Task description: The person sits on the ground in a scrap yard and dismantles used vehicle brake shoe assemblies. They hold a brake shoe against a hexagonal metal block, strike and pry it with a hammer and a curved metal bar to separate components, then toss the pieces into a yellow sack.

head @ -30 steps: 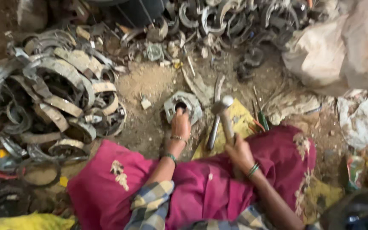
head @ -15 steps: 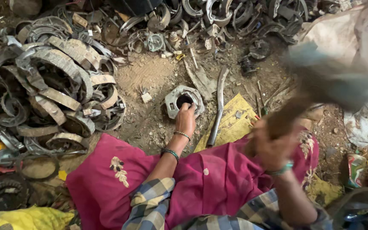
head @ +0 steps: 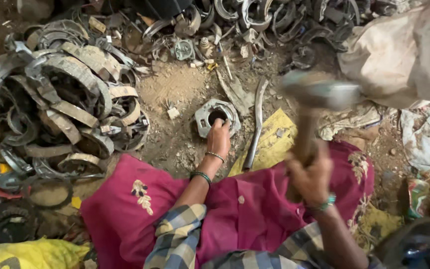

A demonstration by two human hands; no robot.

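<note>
Hammer [head: 319, 94] now lower, gripped by right hand [head: 310, 175]; left hand [head: 219, 139] still clasps metal housing [head: 217, 115].

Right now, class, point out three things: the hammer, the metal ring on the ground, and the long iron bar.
hammer [head: 319, 94], head view, on its blurred head.
metal ring [head: 202, 118], head view, on its left rim.
iron bar [head: 256, 124], head view, on its middle.

Bare dirt ground [head: 175, 87] carries everything. A heap of curved metal bands [head: 70, 104] fills its left side, and more metal rings [head: 274, 20] crowd the far edge. A round metal housing [head: 216, 116] lies mid-ground, a bent iron bar [head: 256, 119] just beside it, a pale sack [head: 404, 55] at the right.
</note>
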